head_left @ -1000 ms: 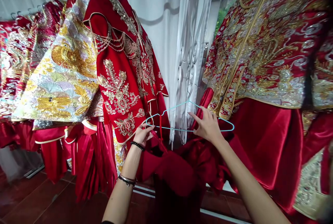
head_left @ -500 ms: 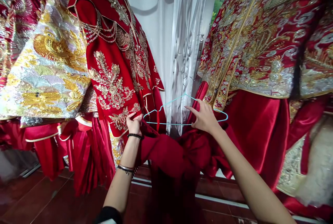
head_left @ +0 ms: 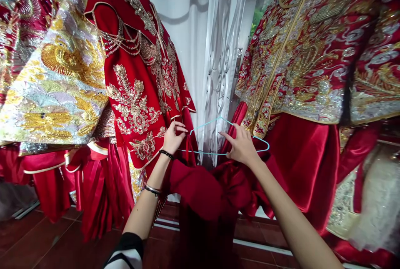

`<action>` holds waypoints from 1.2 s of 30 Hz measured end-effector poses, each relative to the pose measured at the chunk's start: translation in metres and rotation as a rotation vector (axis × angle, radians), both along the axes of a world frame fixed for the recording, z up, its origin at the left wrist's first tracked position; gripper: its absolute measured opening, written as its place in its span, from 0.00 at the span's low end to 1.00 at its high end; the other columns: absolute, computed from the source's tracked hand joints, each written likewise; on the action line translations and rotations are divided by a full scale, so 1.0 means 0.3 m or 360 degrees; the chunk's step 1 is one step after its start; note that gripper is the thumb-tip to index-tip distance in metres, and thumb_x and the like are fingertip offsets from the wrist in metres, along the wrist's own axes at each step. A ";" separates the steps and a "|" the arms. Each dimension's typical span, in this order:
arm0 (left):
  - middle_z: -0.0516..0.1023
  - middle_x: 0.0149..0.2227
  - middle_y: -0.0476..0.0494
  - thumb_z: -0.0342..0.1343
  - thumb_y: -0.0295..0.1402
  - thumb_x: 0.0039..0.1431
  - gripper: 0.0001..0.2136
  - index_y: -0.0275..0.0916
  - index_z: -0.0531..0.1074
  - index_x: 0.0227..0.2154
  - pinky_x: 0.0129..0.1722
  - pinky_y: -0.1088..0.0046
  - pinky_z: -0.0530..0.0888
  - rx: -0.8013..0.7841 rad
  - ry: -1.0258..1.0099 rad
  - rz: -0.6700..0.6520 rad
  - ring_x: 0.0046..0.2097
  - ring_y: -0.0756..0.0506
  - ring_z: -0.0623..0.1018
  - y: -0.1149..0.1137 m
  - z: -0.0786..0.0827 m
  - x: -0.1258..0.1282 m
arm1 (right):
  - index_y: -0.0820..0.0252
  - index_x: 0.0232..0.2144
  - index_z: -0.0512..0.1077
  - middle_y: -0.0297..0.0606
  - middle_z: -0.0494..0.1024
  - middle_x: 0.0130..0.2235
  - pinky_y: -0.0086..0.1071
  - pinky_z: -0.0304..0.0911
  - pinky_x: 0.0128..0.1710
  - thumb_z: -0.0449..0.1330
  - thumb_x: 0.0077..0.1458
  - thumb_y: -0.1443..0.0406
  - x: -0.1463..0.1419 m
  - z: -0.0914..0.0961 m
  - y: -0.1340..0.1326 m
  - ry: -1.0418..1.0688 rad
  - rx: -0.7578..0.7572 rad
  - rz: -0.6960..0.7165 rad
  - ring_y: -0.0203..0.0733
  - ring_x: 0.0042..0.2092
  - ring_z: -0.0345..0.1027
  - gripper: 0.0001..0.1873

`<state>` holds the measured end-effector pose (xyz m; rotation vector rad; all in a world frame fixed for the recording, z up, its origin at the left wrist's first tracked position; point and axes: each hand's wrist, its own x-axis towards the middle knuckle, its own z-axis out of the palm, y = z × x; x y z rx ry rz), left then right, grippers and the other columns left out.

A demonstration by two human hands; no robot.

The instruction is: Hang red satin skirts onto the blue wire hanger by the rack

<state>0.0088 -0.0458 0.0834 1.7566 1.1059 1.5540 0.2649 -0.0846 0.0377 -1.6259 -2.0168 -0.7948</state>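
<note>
A thin light-blue wire hanger (head_left: 206,124) hangs level in front of me between two rows of red gowns. My right hand (head_left: 240,147) is closed on its bottom bar near the middle, index finger pointing left. My left hand (head_left: 172,136) is at the hanger's left end, fingers curled round a red strap or loop there. Plain red satin cloth (head_left: 203,185) droops below both hands and over my forearms. My left wrist wears a black bead bracelet and a metal bangle.
Embroidered red and gold gowns (head_left: 137,77) hang on a rail at the left. A heavily embroidered red jacket with red skirt (head_left: 306,64) hangs at the right. White curtain and an ornate white metal grille (head_left: 218,52) stand behind. Dark red tiled floor (head_left: 46,240) lies below.
My left hand has risen along the hanger's left end and its fingers have curled round the red strap. The hanger and right hand have shifted slightly left.
</note>
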 end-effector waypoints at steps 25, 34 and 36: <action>0.75 0.35 0.47 0.61 0.34 0.46 0.09 0.42 0.75 0.33 0.42 0.74 0.66 0.0171 0.1885 -0.0607 0.40 0.48 0.72 0.013 -0.113 -0.194 | 0.50 0.53 0.60 0.49 0.44 0.60 0.51 0.43 0.50 0.63 0.33 0.65 0.004 0.000 0.014 -0.0048 0.0026 -0.0081 0.61 0.57 0.43 0.40; 0.71 0.31 0.47 0.53 0.43 0.52 0.12 0.39 0.71 0.27 0.36 0.74 0.67 0.0124 0.1893 -0.0277 0.34 0.48 0.72 0.055 -0.051 -0.273 | 0.50 0.52 0.61 0.49 0.46 0.59 0.51 0.45 0.49 0.62 0.34 0.66 0.003 0.004 0.003 -0.0057 0.0015 -0.0094 0.61 0.57 0.42 0.38; 0.71 0.31 0.47 0.52 0.43 0.53 0.13 0.37 0.70 0.27 0.36 0.74 0.67 0.0149 0.1896 -0.0265 0.35 0.47 0.72 0.069 -0.020 -0.272 | 0.50 0.52 0.61 0.49 0.46 0.59 0.51 0.44 0.50 0.62 0.34 0.66 -0.003 0.004 0.003 -0.0051 0.0026 -0.0086 0.61 0.57 0.42 0.38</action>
